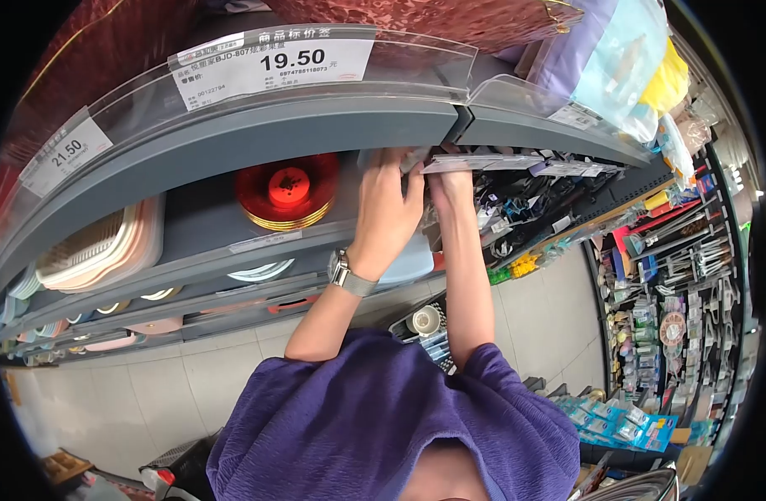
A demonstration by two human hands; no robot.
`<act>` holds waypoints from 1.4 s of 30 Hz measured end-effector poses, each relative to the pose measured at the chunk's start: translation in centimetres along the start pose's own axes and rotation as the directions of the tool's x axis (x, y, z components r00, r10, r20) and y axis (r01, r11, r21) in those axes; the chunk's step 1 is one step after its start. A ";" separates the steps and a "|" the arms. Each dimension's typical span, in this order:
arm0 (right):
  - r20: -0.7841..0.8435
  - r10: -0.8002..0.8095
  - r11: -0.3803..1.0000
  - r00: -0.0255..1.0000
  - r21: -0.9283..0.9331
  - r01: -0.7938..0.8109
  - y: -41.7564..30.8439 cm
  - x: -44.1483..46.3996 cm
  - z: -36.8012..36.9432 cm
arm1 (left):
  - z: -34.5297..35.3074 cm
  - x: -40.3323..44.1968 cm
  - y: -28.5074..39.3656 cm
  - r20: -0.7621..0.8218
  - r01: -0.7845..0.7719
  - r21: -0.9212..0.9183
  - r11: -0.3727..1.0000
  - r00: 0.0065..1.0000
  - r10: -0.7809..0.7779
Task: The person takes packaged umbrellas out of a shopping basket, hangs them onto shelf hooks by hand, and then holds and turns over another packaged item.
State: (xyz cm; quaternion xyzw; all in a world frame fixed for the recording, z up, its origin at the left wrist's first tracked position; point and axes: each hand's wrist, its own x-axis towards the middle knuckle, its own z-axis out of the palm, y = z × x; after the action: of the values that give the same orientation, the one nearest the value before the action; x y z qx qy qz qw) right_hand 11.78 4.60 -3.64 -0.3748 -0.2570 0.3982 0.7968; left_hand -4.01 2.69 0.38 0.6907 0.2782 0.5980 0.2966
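My left hand [389, 200], with a watch [341, 269] on its wrist, reaches up under the grey shelf edge [333, 125]. Its thumb and fingers close on a small translucent piece [413, 158] whose kind I cannot make out. Close beside it, my right hand [452, 185] is raised behind a row of price cards [483, 162], and its fingers are hidden there. Packaged dark goods [525, 196] hang just to the right of that hand. Left of my left hand, a stack of red plates [288, 190] with gold rims sits on the shelf.
Pale plastic baskets [99, 246] stand at the left. Price labels [274, 65] line the upper shelf. A dark basket [412, 321] holding a white round item [424, 321] is below my arms. Racks of hanging goods [671, 326] stand across the tiled floor [550, 309].
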 end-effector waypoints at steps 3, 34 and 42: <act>0.154 -0.004 0.996 0.988 0.087 -0.009 2.7 3.2 -2.4 | -0.9 -0.1 0.7 0.031 0.085 0.035 0.996 0.996 -0.086; 0.208 -0.240 0.971 0.948 0.026 0.239 -2.9 -4.4 0.5 | 1.1 1.1 1.3 0.063 0.078 -0.044 0.996 0.995 -0.075; 0.190 -0.275 0.961 0.942 0.066 0.268 -2.2 -3.6 -0.4 | -0.3 1.4 1.1 0.154 0.108 -0.085 0.991 0.984 -0.094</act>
State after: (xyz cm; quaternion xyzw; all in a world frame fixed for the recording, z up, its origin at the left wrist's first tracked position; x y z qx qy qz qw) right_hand 11.01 0.56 -2.55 -0.2785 -0.3760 0.3248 0.8219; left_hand -4.07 3.00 2.09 0.7039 0.2617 0.5412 0.3784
